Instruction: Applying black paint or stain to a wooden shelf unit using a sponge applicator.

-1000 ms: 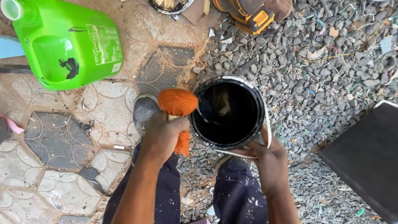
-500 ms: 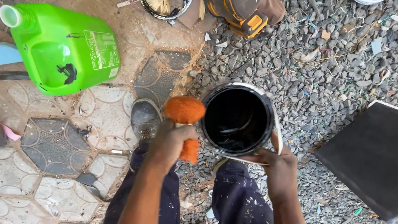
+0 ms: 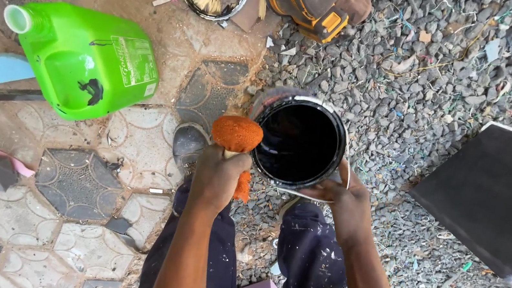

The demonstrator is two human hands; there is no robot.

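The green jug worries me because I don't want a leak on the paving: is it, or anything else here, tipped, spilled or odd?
The green jug lies on its side on the paving, its neck showing no cap, with dark smears on its body. No puddle shows beside it. The can of dark liquid stands upright between the hands.

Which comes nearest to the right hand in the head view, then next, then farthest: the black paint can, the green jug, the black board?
Measured from the right hand:
1. Black paint can: the hand grips its near rim, touching it.
2. Black board: off to the right on the gravel.
3. Green jug: far left on the paving, beyond the left hand holding the orange sponge.
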